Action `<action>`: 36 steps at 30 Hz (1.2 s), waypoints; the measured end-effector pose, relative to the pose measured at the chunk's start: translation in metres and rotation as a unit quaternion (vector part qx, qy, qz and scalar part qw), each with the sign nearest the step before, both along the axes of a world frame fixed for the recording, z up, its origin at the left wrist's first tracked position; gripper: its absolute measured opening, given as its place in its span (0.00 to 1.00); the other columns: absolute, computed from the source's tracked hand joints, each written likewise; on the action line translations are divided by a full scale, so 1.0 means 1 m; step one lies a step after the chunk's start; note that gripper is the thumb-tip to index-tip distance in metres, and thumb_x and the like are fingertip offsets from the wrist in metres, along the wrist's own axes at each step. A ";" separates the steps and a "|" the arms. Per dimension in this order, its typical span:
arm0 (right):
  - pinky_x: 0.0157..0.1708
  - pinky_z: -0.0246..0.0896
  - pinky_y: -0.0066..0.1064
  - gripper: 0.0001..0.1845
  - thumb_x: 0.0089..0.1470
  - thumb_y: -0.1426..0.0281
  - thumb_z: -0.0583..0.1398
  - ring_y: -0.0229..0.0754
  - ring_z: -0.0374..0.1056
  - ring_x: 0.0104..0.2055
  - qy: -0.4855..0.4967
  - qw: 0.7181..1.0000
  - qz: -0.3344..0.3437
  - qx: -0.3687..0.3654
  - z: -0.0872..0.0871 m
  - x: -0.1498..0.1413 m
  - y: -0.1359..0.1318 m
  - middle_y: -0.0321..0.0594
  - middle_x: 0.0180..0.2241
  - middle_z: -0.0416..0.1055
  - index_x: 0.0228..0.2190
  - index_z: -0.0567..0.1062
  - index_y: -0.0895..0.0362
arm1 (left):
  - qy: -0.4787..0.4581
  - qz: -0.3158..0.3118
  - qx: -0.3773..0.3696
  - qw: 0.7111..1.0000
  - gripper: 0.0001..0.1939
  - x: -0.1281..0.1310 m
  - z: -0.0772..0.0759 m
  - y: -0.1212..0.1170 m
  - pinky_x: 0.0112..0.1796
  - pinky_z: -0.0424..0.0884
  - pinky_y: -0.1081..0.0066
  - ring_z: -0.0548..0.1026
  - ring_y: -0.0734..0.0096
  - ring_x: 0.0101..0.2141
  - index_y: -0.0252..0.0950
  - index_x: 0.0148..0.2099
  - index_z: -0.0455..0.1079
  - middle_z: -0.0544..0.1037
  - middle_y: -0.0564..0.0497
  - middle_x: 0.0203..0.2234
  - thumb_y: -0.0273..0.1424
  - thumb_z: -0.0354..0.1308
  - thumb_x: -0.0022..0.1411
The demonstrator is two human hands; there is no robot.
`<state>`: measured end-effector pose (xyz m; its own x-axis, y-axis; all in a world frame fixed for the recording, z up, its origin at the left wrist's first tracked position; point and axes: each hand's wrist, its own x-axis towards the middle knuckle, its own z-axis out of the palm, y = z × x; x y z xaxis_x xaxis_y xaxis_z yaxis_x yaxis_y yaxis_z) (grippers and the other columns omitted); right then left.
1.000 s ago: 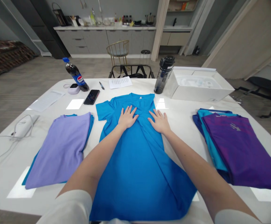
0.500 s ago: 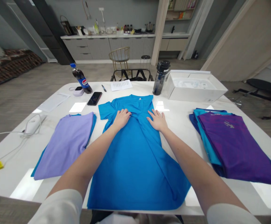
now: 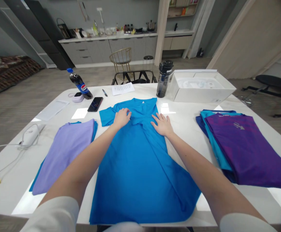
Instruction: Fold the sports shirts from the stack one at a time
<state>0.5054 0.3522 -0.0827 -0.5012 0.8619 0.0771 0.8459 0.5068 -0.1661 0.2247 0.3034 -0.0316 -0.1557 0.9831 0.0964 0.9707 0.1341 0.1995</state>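
A bright blue T-shirt [image 3: 140,161] lies flat on the white table [image 3: 186,124], neck away from me, its right side folded inward. My left hand [image 3: 121,117] rests near the shirt's left shoulder with its fingers curled into the fabric, which bunches beside them. My right hand [image 3: 162,125] lies flat on the folded right edge of the shirt, fingers spread.
A lilac shirt pile [image 3: 65,151] lies to the left, a purple and teal pile [image 3: 242,145] to the right. At the back stand a white open box [image 3: 200,88], a dark water bottle [image 3: 163,79], a cola bottle [image 3: 79,84], a phone [image 3: 95,104], paper [image 3: 122,88] and a corded white device [image 3: 30,134].
My left hand has slid left toward the sleeve and curled from flat into a grip, bunching the fabric. My right hand has stayed flat on the shirt.
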 end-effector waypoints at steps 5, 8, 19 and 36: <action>0.69 0.36 0.60 0.34 0.69 0.47 0.42 0.56 0.45 0.73 0.009 1.000 -0.002 -0.010 0.002 0.001 -0.001 0.39 0.73 0.49 0.69 0.58 0.44 | -0.028 0.118 -0.012 0.993 0.25 -0.006 -0.018 0.042 0.55 0.65 0.45 0.65 0.41 0.60 0.37 0.61 0.66 0.68 0.33 0.61 0.46 0.47 0.71; 0.69 0.35 0.60 0.34 0.68 0.46 0.43 0.56 0.45 0.73 0.009 1.000 -0.004 -0.017 0.003 0.001 0.000 0.39 0.73 0.48 0.69 0.59 0.44 | -0.008 0.088 -0.023 0.996 0.18 -0.005 -0.025 0.055 0.54 0.65 0.46 0.66 0.42 0.59 0.38 0.52 0.72 0.70 0.35 0.58 0.42 0.50 0.70; 0.70 0.33 0.60 0.39 0.66 0.41 0.42 0.56 0.43 0.74 0.015 0.999 -0.003 -0.031 0.008 0.001 0.000 0.39 0.73 0.46 0.70 0.57 0.44 | 0.028 0.043 0.024 0.998 0.16 -0.018 -0.003 0.069 0.50 0.68 0.55 0.75 0.50 0.52 0.38 0.57 0.68 0.78 0.39 0.51 0.33 0.45 0.72; 0.61 0.55 0.40 0.29 0.70 0.52 0.44 0.48 0.64 0.61 0.102 0.992 -0.077 0.019 0.023 0.006 -0.011 0.48 0.58 0.71 0.55 0.74 0.55 | 0.017 -0.348 -0.029 0.937 0.25 0.089 -0.011 -0.075 0.52 0.61 0.56 0.71 0.58 0.52 0.44 0.62 0.70 0.75 0.44 0.54 0.23 0.48 0.66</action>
<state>0.5115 0.3407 -0.0600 -0.3337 0.9219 0.1968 0.8651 0.3825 -0.3247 0.3141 0.2286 -0.0422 0.5264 0.8496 0.0335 0.8334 -0.5233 0.1779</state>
